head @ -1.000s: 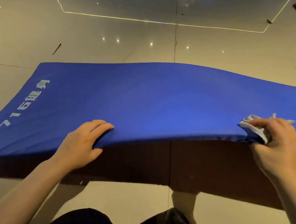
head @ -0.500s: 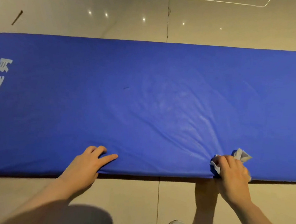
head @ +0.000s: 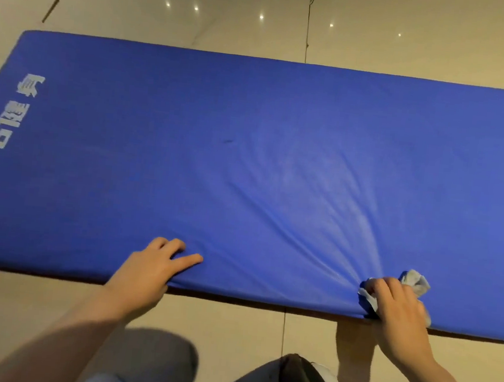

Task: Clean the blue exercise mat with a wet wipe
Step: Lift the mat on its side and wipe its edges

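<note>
The blue exercise mat [head: 247, 165] lies flat on the tiled floor [head: 232, 321]. At its near edge the left hand [head: 147, 270] rests, fingers loosely spread — the right hand [head: 399, 309] grips the crumpled wet wipe [head: 416, 282], bunching the cover.

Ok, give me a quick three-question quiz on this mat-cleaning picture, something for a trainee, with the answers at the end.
1. True or false: the left hand holds the wipe.
2. Which spot does the right hand touch? A) the near edge of the mat B) its far edge C) the white lettering
3. Fill in: creases in the mat cover fan out from the ____ hand.

Key: 1 false; 2 A; 3 right.
</note>
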Tool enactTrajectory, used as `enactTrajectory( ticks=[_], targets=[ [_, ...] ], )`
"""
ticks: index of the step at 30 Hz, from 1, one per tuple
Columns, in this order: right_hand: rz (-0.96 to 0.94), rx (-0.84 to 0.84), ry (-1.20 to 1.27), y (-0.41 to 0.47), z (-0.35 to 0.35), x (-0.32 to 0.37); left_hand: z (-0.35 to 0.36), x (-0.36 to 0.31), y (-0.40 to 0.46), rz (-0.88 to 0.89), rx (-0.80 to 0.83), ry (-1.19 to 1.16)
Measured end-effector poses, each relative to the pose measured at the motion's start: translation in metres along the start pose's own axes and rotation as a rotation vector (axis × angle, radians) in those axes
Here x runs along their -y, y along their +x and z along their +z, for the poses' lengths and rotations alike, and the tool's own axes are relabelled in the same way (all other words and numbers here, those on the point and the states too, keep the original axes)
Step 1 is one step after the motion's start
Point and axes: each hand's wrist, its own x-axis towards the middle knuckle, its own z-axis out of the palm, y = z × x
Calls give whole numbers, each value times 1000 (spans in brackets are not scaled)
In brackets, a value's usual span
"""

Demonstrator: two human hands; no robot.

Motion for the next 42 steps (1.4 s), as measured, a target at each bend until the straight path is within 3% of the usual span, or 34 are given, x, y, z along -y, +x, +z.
enactTrajectory(
  ticks=[8,14,18,22,26,28,32,36,42],
  targets=[
    [-107,190,-134,9,4,-14,26,-12,3,12,25,66],
    [-165,217,-128,5,1,-26,32,-22,7,4,40,129],
    [-93,310,-157,11,9,-25,36,-25,6,-26,109,105],
    [-21,459,-239,15,12,-20,40,-30,3,-60,152,-92],
    [85,554,11,17,-8,-16,41,-32,7,-98,122,-105],
    [169,484,1,12,-13,-17,46,-34,11,-120,147,-92],
    [283,146,-112,-6,3,-20,59,-29,13,-114,187,-76],
    [474,98,165,-23,23,-5,25,-36,18,-122,170,-46],
    [367,102,232,-17,13,24,0,-33,-3,-127,254,-216]
  ],
)
